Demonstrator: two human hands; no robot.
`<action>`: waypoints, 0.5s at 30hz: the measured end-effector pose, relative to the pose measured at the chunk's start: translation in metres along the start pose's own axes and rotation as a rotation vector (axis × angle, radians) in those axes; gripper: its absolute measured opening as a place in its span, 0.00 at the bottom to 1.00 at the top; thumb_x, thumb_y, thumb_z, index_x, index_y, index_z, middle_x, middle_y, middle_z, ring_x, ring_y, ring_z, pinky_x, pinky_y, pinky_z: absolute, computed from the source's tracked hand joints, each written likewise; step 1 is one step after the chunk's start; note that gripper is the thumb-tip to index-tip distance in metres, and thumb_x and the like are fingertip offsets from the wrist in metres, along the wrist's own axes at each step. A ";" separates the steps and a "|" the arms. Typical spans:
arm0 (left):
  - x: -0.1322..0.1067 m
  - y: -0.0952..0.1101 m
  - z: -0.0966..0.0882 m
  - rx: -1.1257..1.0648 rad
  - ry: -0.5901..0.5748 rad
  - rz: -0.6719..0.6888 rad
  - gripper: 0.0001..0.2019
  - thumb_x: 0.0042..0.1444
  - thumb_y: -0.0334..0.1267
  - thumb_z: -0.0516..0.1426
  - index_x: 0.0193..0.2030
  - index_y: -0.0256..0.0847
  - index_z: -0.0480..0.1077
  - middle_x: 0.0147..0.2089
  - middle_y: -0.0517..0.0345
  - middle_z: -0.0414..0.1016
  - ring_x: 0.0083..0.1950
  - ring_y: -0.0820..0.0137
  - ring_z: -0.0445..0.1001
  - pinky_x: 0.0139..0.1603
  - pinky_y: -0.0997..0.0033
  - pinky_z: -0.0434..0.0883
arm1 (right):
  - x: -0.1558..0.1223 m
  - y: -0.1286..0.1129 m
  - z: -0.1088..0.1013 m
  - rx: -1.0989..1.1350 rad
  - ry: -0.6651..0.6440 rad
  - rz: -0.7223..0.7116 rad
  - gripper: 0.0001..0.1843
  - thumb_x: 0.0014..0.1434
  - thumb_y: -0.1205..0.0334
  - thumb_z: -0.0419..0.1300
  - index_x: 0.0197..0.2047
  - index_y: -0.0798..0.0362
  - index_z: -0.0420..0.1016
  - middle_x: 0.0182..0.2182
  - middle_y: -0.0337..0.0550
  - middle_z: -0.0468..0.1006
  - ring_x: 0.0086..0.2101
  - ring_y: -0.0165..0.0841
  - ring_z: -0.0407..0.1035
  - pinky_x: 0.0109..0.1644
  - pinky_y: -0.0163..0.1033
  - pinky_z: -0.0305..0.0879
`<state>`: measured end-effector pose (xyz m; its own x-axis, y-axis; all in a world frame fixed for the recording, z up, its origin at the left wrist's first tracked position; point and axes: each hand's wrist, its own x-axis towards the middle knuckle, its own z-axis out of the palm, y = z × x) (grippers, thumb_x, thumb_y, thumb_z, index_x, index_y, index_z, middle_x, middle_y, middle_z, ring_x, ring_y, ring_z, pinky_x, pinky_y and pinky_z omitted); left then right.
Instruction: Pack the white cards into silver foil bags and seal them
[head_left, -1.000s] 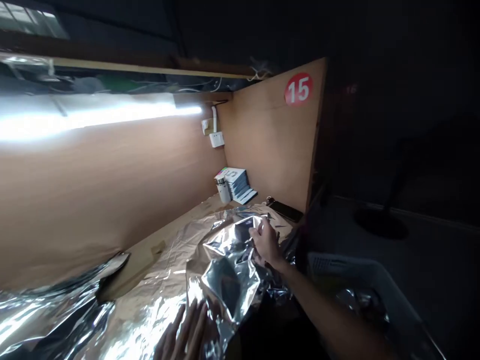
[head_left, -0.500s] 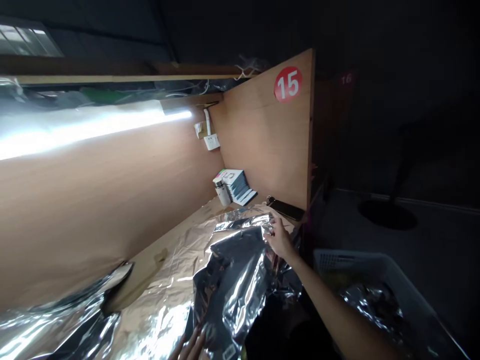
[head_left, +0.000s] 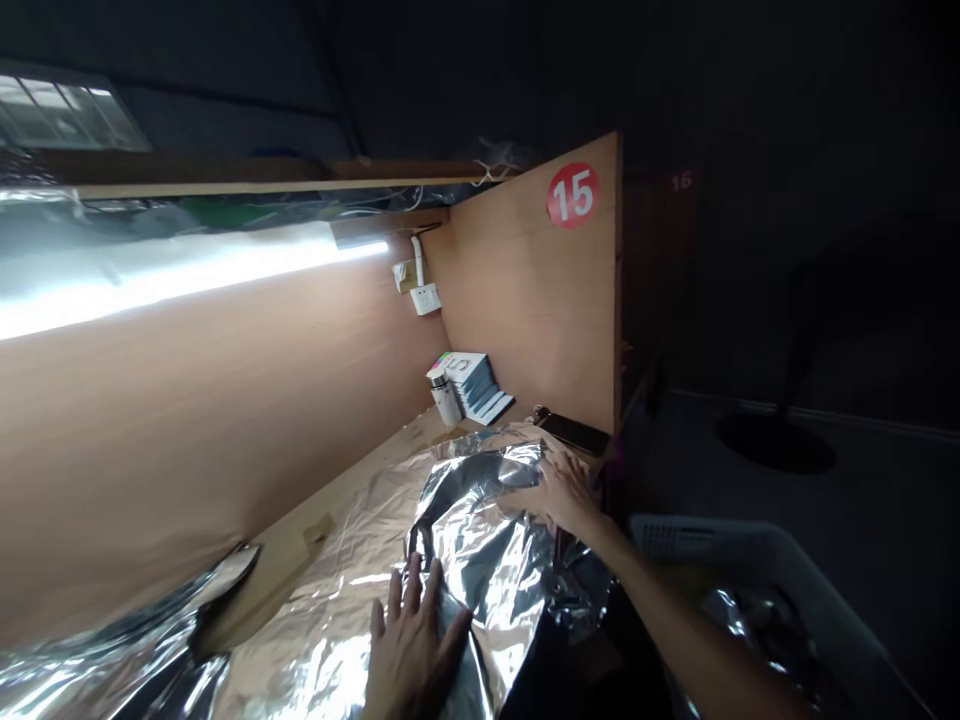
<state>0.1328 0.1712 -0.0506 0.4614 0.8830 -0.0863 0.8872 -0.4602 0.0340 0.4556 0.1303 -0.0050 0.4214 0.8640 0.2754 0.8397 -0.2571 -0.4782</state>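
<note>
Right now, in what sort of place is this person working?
Probably a numbered workshop booth: a red 15 sign on the wooden partition, a bright lamp, and silvery film spread over the table.

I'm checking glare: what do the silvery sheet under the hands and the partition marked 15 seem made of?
Silvery sheet: probably metallised plastic film, mirror-glossy, given sharp creases and bright reflections; foil is possible. Partition: likely plywood or similar board, matte, from its flat tan face.
</note>
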 end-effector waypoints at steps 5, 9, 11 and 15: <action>0.006 -0.005 -0.018 -0.257 0.096 -0.017 0.43 0.59 0.64 0.54 0.76 0.44 0.58 0.82 0.43 0.46 0.80 0.39 0.43 0.75 0.32 0.45 | 0.005 -0.032 0.037 -0.106 -0.136 -0.237 0.35 0.72 0.42 0.49 0.77 0.44 0.57 0.77 0.51 0.50 0.73 0.53 0.45 0.74 0.61 0.41; 0.023 -0.027 -0.041 -0.582 0.117 -0.230 0.35 0.63 0.61 0.48 0.61 0.30 0.70 0.52 0.33 0.80 0.54 0.46 0.80 0.53 0.49 0.74 | 0.019 -0.029 0.062 -0.166 -0.362 -0.228 0.39 0.73 0.38 0.43 0.78 0.51 0.55 0.77 0.56 0.48 0.74 0.57 0.40 0.74 0.67 0.31; 0.030 -0.038 -0.047 -0.644 0.001 -0.231 0.32 0.59 0.65 0.52 0.41 0.34 0.76 0.29 0.49 0.78 0.34 0.55 0.80 0.36 0.60 0.74 | 0.028 -0.022 0.069 -0.174 -0.384 -0.250 0.40 0.73 0.36 0.41 0.78 0.51 0.53 0.77 0.56 0.46 0.75 0.57 0.38 0.74 0.68 0.29; 0.029 -0.048 -0.048 -0.774 -0.118 -0.163 0.31 0.51 0.71 0.58 0.25 0.40 0.69 0.17 0.63 0.63 0.20 0.69 0.66 0.23 0.70 0.64 | 0.049 -0.011 0.074 -0.184 -0.426 -0.334 0.40 0.72 0.35 0.42 0.79 0.47 0.51 0.78 0.52 0.44 0.75 0.56 0.37 0.74 0.67 0.28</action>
<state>0.1043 0.2236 -0.0069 0.3599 0.8980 -0.2529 0.7182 -0.0937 0.6895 0.4419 0.2069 -0.0480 -0.0207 0.9998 0.0078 0.9656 0.0220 -0.2592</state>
